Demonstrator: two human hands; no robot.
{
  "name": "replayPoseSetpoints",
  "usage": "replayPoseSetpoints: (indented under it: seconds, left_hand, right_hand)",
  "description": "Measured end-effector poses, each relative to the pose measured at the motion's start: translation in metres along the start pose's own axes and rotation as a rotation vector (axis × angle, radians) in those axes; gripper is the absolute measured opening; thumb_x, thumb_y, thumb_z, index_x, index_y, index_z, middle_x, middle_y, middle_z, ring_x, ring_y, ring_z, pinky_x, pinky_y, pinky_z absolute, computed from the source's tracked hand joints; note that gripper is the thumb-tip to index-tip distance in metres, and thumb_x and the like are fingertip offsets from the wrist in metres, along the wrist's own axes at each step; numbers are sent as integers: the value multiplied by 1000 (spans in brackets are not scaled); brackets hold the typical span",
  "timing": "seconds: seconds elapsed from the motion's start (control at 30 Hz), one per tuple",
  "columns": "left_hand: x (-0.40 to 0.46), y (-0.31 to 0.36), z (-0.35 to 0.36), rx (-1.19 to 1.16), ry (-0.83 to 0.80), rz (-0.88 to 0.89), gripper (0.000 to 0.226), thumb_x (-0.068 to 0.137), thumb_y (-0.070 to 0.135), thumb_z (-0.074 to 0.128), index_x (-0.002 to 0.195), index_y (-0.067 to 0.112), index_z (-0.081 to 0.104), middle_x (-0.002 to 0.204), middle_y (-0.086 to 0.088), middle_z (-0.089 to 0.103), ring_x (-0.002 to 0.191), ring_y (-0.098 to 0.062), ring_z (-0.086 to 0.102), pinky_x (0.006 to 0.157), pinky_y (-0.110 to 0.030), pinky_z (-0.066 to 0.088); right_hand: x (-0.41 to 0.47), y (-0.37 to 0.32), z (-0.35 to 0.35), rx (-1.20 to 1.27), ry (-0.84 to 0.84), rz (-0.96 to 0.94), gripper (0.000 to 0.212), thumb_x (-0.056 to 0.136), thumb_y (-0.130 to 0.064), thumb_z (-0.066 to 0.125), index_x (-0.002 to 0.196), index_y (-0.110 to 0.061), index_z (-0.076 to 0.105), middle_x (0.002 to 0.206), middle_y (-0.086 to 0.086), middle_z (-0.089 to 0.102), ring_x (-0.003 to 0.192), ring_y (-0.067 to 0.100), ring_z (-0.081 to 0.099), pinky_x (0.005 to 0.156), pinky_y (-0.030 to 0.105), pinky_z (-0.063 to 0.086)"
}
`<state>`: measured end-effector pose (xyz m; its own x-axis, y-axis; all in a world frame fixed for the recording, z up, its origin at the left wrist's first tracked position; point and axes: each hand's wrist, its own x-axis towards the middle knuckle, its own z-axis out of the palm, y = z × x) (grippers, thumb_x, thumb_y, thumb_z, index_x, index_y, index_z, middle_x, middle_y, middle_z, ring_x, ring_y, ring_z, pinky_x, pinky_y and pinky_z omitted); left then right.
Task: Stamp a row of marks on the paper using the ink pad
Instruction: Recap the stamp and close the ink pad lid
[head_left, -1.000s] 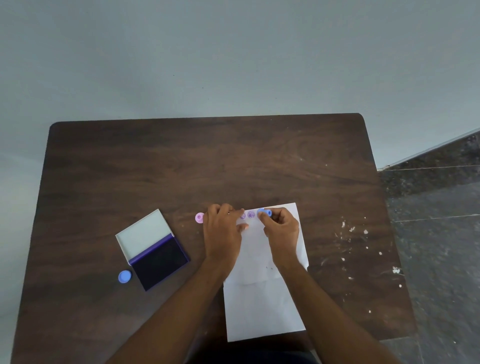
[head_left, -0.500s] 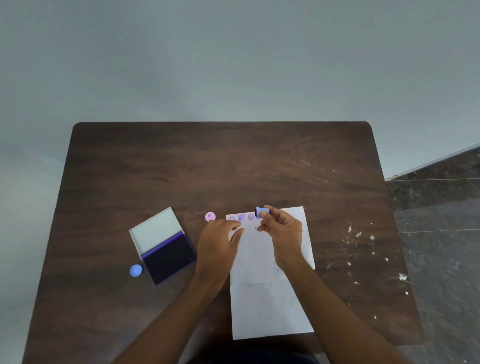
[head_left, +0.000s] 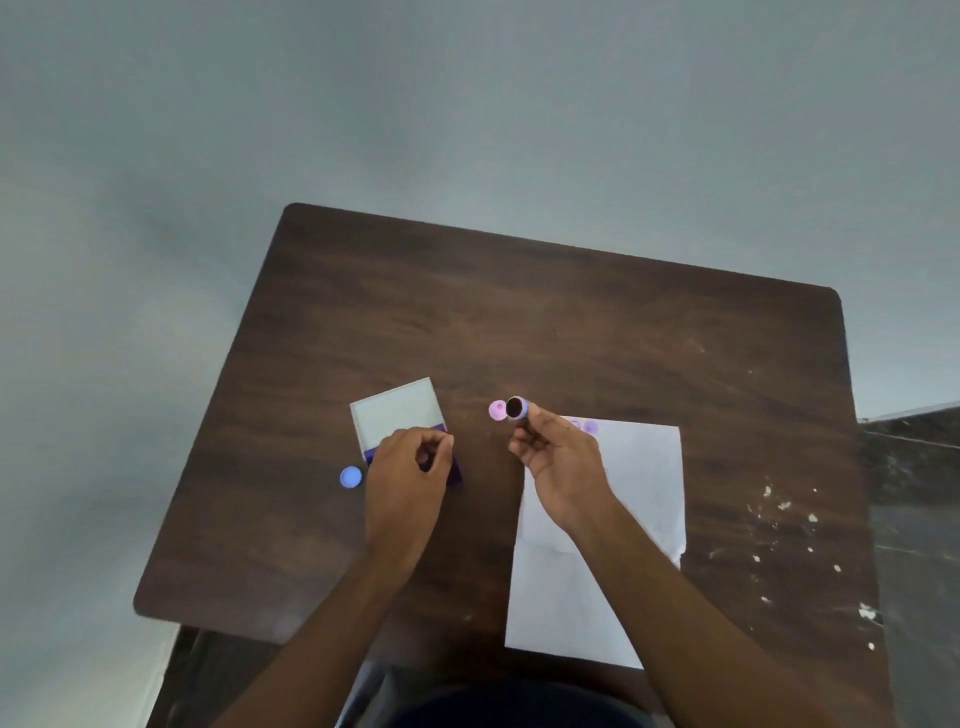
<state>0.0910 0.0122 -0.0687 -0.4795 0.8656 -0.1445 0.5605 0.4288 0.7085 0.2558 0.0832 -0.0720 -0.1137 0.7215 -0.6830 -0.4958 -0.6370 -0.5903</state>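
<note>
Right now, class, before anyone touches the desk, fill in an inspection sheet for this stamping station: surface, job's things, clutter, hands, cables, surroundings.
Surface: dark wooden table, white flecks near its right edge.
Job's things: white paper with purple marks along its far edge; open ink pad to its left; blue stamp, inked face turned towards the camera.
Clutter: pink cap beside the stamp; blue cap left of the pad.
Hands: right hand holds the stamp above the table; left hand rests curled on the ink pad.
Cables: nothing seen.
Surroundings: plain grey wall; dark floor at the right.
</note>
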Motion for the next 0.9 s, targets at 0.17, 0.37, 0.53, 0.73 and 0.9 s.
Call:
replayPoseSetpoints:
  seconds: [0.17,0.37,0.53,0.73,0.9]
  left_hand:
    - [-2,-28,-26,-21,56,-89,10,87,37,65,82,30,59,85,17,58,78,-2,56,61,-8,38]
    - [-4,-60,-49,-25,165,-122,11,85,36,66,78,29,61,81,14,61,73,-6,56,58,-6,35]
    - [-5,-93,-58,-64,158,-152,12,82,35,70,81,30,59,80,17,57,75,-3,56,59,-8,40]
    - [-2,-122,-56,-7,62,-204,34,79,28,76,109,22,63,104,5,60,94,-11,56,83,-31,52]
    - [-2,-130,-51,121,-56,-187,57,80,30,75,132,24,53,126,0,55,115,-16,49,99,-30,43]
  right_hand:
    - [-4,20,26,-28,8,93,11,85,-13,71,91,-7,78,92,14,75,79,20,70,67,29,58]
    - [-10,45,54,-65,-15,173,11,85,-15,70,89,-10,79,95,14,75,84,21,71,72,31,58]
    - [-13,62,71,-105,-15,209,12,87,-14,68,89,-9,79,93,14,75,83,21,71,71,32,58]
    - [-13,79,79,-91,6,241,13,87,-12,67,92,-6,77,95,16,75,84,23,70,72,33,58]
    - [-15,92,83,-93,19,260,11,86,-11,69,88,-6,78,95,16,75,84,24,71,72,34,59]
